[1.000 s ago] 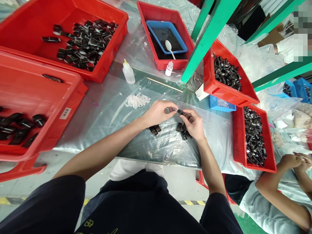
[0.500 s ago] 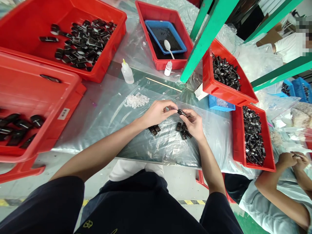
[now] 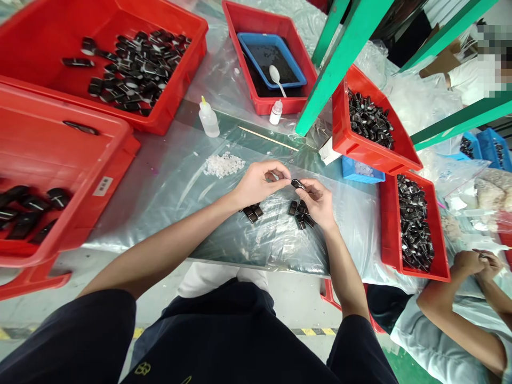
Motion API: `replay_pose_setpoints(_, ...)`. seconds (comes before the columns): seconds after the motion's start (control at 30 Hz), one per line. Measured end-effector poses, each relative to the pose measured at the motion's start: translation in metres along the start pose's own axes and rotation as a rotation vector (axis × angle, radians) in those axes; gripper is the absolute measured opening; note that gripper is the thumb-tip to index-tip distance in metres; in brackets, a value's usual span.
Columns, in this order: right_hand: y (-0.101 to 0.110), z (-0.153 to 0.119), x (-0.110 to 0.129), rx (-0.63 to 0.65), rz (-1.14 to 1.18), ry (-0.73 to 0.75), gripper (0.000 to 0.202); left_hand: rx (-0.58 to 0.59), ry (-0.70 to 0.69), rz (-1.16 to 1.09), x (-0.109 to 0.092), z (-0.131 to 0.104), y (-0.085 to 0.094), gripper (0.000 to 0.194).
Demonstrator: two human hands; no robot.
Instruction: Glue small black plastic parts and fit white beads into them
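Note:
Between the thumb and fingers of my right hand [image 3: 319,201] is a small glossy black part [image 3: 297,184], held above the plastic-covered table. My left hand [image 3: 262,180] is pinched at the near end of that part, thumb and forefinger together; whatever is between these fingertips is too small to make out. Under the left wrist lies a small group of black parts [image 3: 252,213]. Another cluster of black parts [image 3: 301,214] rests just below my right hand. A pile of small translucent white pieces [image 3: 224,165] is on the table beyond my left forearm.
Red bins [image 3: 160,120] of black parts stand left, more red bins [image 3: 378,152] right. Behind are a dropper bottle [image 3: 208,120], a small white bottle [image 3: 276,113], a thin wooden stick [image 3: 267,138] and a blue tray [image 3: 294,84] with a spoon. A green post [image 3: 340,64] rises there. A co-worker's hands [image 3: 478,264] are far right.

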State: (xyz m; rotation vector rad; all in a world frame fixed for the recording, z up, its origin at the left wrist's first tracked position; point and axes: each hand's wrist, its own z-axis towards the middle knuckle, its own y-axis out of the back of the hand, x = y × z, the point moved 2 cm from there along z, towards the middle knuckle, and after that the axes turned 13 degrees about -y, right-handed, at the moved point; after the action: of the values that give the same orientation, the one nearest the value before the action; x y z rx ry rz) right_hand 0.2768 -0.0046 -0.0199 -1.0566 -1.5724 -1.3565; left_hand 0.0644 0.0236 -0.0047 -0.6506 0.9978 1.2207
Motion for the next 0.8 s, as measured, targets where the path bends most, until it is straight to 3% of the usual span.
replay_pose_setpoints(0.33, -0.0001, -0.0001, -0.0032, -0.006, -0.075, 0.008, 0.045, -0.037, 0.078, -0.045, 0.0038, 0.0003, 0.0001, 0.032)
replay_pose_setpoints(0.67, 0.0009, 0.0011, -0.0022, 0.002, -0.004, 0.037, 0.04, 0.075, 0.161, -0.168, -0.0003, 0.0011, -0.0008, 0.036)
replay_pose_setpoints(0.8, 0.0014, 0.0009, 0.0012, 0.023, -0.012, 0.045, 0.045, 0.096, 0.115, -0.142, 0.0019, 0.0028, 0.0012, 0.034)
